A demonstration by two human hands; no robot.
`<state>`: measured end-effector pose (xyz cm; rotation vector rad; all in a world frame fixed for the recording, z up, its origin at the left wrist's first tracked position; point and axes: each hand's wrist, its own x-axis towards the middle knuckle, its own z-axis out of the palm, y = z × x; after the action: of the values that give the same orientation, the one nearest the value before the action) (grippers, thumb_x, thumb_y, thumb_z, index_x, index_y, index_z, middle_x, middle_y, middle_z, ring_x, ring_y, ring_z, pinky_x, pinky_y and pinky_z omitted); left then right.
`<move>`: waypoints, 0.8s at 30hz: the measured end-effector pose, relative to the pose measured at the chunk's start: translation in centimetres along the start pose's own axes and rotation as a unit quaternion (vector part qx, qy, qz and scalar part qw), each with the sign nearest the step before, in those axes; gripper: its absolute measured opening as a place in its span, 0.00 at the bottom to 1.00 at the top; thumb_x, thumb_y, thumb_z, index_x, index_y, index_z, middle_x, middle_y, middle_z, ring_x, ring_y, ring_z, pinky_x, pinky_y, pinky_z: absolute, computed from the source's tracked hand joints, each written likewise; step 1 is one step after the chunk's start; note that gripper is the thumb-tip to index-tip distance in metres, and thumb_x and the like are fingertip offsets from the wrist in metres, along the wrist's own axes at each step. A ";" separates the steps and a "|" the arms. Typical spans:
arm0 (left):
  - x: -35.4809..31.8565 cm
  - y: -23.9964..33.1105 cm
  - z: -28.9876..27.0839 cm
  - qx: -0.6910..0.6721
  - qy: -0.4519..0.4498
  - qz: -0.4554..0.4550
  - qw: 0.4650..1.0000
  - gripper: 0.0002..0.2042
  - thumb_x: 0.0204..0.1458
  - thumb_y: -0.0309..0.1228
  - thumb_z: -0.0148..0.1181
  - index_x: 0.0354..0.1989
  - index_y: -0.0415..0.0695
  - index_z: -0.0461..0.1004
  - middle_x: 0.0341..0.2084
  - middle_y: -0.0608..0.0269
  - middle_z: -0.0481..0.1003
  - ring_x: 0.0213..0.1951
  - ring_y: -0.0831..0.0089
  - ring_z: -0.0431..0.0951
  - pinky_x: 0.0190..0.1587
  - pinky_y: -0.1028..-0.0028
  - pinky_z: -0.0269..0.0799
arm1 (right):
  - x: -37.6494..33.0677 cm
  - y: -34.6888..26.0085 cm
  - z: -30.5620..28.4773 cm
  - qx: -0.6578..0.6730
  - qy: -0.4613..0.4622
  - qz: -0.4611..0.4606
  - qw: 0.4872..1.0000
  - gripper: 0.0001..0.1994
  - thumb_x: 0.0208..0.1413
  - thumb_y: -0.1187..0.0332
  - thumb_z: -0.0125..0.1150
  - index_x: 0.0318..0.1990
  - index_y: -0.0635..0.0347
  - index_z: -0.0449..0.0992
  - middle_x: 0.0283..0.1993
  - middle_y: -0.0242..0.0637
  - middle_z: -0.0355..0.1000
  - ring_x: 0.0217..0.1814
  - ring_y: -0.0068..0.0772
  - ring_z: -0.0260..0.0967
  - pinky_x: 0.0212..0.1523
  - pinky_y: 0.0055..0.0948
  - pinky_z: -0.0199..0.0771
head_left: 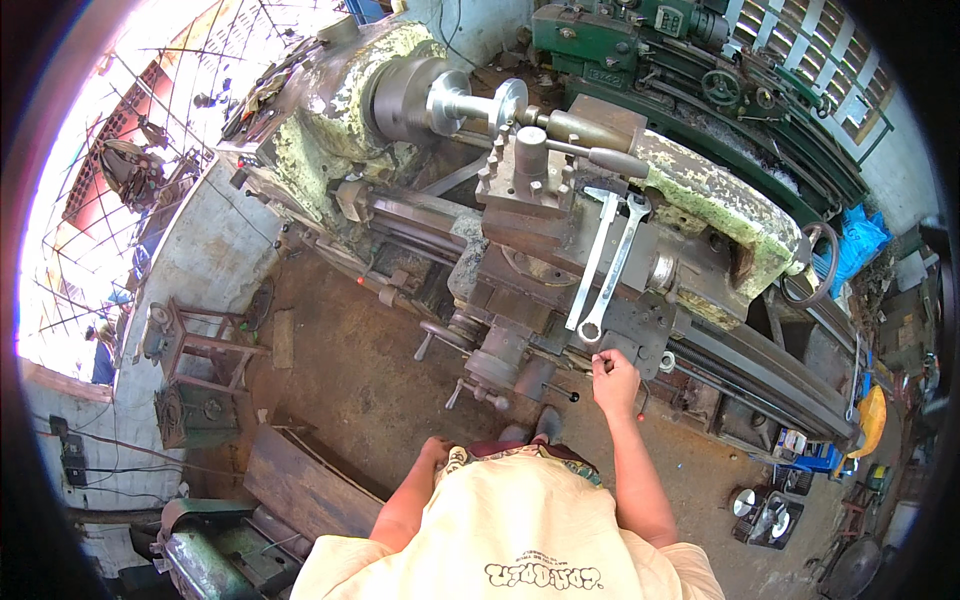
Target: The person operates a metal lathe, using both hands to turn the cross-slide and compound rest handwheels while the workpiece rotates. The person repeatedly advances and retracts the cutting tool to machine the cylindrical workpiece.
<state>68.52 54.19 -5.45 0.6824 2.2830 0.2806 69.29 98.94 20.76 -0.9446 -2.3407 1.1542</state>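
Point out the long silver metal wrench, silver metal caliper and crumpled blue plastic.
Long silver metal wrench [613, 268]: head view, middle of shaft.
Silver metal caliper [592, 262]: head view, middle of beam.
Crumpled blue plastic [860, 243]: head view, middle folds.

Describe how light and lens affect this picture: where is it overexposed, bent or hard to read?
Head view: glare burns much of the upper left to white; the pale wall beside it seems bowed by the fisheye lens; the wrench and caliper show clear outlines; the black corners hide everything.
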 end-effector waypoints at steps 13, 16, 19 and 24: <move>-1.9 -2.2 -4.5 -0.502 0.106 -0.398 0.760 0.09 0.60 0.35 0.58 0.44 0.45 0.76 0.29 0.65 0.78 0.22 0.71 0.78 0.26 0.67 0.71 | 0.0 0.0 -0.2 -0.013 -0.014 0.011 1.000 0.07 0.54 0.64 0.66 0.32 0.58 0.80 0.21 0.44 0.75 0.24 0.47 0.75 0.29 0.41 0.72; -1.6 -1.6 -4.0 -0.529 0.093 -0.390 0.748 0.09 0.60 0.35 0.58 0.44 0.46 0.75 0.28 0.65 0.77 0.22 0.71 0.78 0.27 0.66 0.72 | -0.1 -0.2 -0.3 -0.013 -0.006 0.006 1.000 0.07 0.54 0.64 0.66 0.32 0.58 0.80 0.21 0.43 0.75 0.24 0.47 0.75 0.29 0.41 0.72; -1.2 -0.9 -3.4 -0.538 0.094 -0.399 0.736 0.12 0.60 0.34 0.58 0.47 0.43 0.77 0.31 0.62 0.79 0.21 0.72 0.78 0.22 0.69 0.72 | -0.1 -0.4 -0.4 -0.012 -0.003 -0.002 1.000 0.07 0.54 0.64 0.66 0.32 0.58 0.80 0.21 0.43 0.75 0.24 0.46 0.75 0.29 0.41 0.72; -0.7 -0.6 -3.2 -0.535 0.077 -0.387 0.748 0.12 0.61 0.35 0.59 0.49 0.43 0.76 0.32 0.62 0.80 0.21 0.72 0.78 0.23 0.69 0.72 | -0.1 -0.8 -0.6 -0.005 -0.017 0.025 1.000 0.07 0.55 0.65 0.66 0.32 0.58 0.80 0.21 0.43 0.75 0.23 0.46 0.75 0.29 0.41 0.72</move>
<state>66.54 53.31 -2.97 -0.8829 1.8711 1.1090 69.42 98.82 21.80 -0.9995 -2.3634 1.1888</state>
